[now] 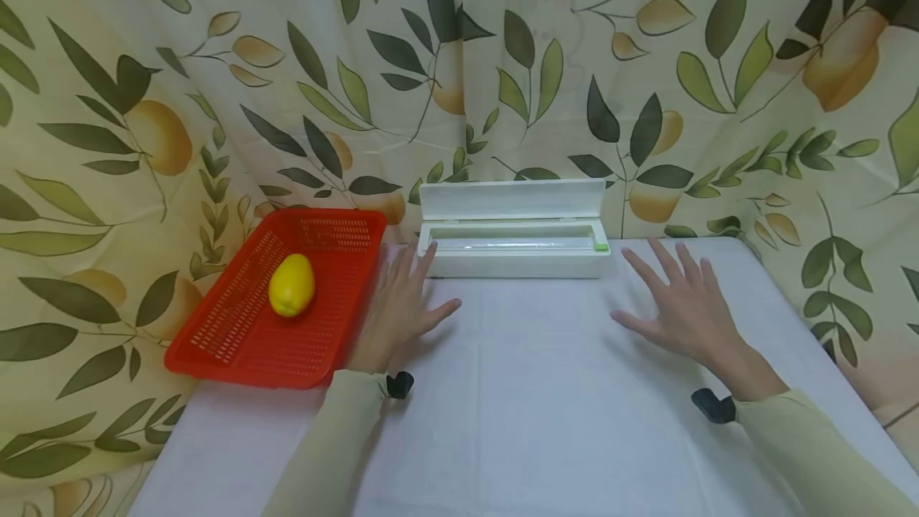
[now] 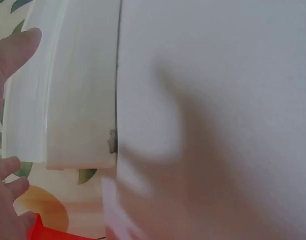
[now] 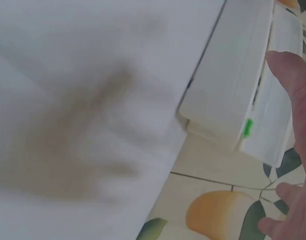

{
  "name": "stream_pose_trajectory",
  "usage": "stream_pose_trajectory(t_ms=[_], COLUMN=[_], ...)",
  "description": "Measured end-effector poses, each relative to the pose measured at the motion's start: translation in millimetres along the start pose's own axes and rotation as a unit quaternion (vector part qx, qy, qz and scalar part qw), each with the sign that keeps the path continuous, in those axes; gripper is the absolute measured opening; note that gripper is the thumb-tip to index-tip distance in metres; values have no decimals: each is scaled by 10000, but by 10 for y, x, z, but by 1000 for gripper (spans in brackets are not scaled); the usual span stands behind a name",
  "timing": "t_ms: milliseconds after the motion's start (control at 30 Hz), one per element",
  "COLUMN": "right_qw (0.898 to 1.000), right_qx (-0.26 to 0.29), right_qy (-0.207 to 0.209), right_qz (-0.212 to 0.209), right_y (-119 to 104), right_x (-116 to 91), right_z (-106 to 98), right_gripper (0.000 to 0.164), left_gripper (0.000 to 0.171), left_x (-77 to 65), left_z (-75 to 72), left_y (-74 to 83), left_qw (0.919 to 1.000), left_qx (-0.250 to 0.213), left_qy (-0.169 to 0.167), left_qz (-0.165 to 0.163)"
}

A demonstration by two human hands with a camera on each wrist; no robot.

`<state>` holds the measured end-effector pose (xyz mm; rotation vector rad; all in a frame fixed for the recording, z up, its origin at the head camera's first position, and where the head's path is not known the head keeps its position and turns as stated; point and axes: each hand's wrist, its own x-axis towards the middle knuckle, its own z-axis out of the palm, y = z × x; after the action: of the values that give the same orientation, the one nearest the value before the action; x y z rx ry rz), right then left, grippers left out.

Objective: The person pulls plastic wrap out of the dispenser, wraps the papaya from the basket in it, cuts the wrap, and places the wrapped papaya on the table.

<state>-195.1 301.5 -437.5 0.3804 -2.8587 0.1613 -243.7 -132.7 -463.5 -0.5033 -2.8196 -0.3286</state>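
A long white cling film dispenser box (image 1: 514,265) stands at the far edge of the table with its lid (image 1: 513,199) raised. Inside lies a clear roll (image 1: 513,244), and a small green slider (image 1: 601,246) sits at the right end of the box. My left hand (image 1: 399,306) hovers with fingers spread between a red basket and the left end of the box. Off the box's right end, my right hand (image 1: 682,305) is likewise spread, its shadow falling on the cloth. Neither hand holds anything. The wrist views show the box's front beyond each thumb.
The red plastic basket (image 1: 326,357) stands at the left of the table, holding a yellow lemon-like fruit (image 1: 292,286). A white cloth (image 1: 531,389) covers the table. Leaf-patterned curtain (image 1: 531,94) hangs behind and along both sides.
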Motion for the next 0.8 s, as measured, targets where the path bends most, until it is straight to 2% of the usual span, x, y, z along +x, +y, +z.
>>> stream_pose_trajectory(t_ms=[200, 467, 567, 800], right_qw=[9998, 9995, 9991, 9970], right_qx=[123, 203, 325, 601], right_qy=[44, 21, -110, -270], right_qz=[-144, -252, -267, -400], right_y=[-25, -7, -20, -47], right_x=[243, 482, 564, 782], right_z=[-45, -63, -70, -51], right_gripper=[97, 95, 92, 85], left_gripper=[101, 94, 84, 50], left_x=[187, 395, 483, 646], left_z=[10, -31, -93, -181], left_y=[30, 31, 11, -128], left_qw=[9980, 9970, 9970, 9990], left_qx=[-628, -765, -748, -437], left_qy=[53, -85, -196, 21], left_qz=[63, -30, -47, -1])
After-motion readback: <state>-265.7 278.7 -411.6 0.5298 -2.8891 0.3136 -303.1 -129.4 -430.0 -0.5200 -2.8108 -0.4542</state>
